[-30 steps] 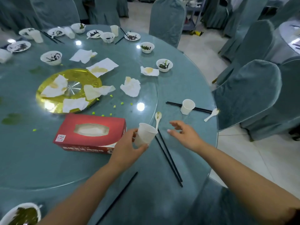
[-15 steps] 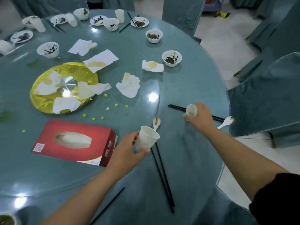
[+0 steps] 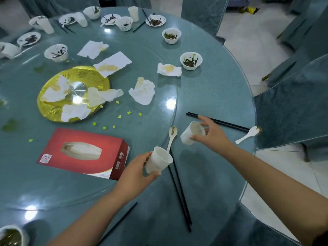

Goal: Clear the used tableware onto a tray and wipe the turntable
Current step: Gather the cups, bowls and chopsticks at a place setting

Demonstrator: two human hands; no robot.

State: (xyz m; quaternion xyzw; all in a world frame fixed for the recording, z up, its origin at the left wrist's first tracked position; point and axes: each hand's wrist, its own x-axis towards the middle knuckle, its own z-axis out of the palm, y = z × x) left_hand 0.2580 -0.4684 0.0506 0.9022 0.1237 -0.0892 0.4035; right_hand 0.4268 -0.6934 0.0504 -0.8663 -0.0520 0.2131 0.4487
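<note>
On table [image 3: 213,96] | red tissue box [image 3: 83,153]: QR label, print unreadable

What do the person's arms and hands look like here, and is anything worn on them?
Both forearms are bare, with no watch, ring or glove visible on the left hand or right hand. A dark sleeve edge shows at the frame's lower right corner, on the right arm.

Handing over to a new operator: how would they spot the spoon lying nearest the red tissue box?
Start at the red tissue box; just right of it the left hand holds a paper cup. The white spoon pokes out beyond that cup, green residue in its bowl. The other spoon lies at the table's right edge.
</note>
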